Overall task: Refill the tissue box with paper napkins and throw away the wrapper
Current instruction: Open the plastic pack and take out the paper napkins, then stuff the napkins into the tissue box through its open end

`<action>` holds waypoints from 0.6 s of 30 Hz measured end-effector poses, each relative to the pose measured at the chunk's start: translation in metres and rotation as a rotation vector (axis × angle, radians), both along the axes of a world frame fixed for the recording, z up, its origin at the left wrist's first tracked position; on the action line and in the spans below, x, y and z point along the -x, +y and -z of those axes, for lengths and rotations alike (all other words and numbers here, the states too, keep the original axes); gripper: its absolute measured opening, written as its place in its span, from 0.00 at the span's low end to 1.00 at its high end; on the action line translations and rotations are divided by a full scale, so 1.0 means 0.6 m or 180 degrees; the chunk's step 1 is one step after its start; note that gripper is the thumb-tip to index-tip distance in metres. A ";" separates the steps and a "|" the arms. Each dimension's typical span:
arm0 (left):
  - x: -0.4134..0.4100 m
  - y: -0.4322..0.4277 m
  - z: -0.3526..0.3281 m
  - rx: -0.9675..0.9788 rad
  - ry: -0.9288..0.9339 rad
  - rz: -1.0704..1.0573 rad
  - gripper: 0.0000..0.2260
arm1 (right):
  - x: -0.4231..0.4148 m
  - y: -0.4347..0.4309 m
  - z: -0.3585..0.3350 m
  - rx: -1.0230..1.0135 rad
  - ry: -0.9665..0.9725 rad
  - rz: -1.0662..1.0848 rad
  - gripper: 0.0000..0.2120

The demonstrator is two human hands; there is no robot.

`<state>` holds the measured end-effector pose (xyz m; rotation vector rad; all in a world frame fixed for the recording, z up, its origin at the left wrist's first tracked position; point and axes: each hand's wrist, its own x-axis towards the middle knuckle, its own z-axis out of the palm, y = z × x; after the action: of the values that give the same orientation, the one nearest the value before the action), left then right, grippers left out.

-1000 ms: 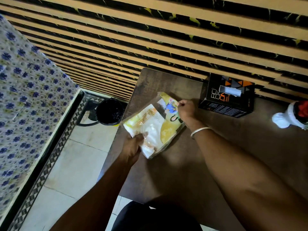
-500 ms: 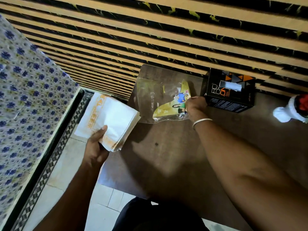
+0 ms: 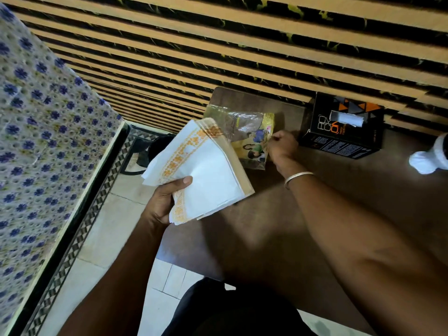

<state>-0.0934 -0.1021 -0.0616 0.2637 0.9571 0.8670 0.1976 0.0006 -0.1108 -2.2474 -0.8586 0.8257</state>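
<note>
My left hand (image 3: 164, 202) grips a stack of white paper napkins (image 3: 208, 170) with orange borders, held over the table's left edge. The emptied clear-and-yellow plastic wrapper (image 3: 247, 132) lies on the brown table (image 3: 327, 202) at its far left corner, and my right hand (image 3: 282, 149) pinches its right edge. The black tissue box (image 3: 344, 132), with orange triangles and a white tissue poking from its top slot, stands to the right against the wall.
A black waste bin (image 3: 155, 147) sits on the tiled floor left of the table, partly hidden by the napkins. A bed with a blue-flowered cover (image 3: 41, 141) fills the left side. A white object (image 3: 429, 158) lies at the table's right edge. A slatted wall runs behind.
My left hand pulled the napkin stack out of the wrapper to the left, then brought it back toward the table. My right hand kept hold of the emptied wrapper.
</note>
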 end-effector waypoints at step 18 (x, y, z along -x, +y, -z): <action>-0.057 -0.045 0.101 0.0148 0.1425 0.0741 0.19 | 0.021 -0.046 -0.002 -0.0095 -0.1050 -0.1791 0.40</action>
<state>-0.0594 -0.1294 -0.1223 0.5331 1.3297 0.5790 0.1853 -0.0271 -0.1094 -2.1694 -1.6950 0.6703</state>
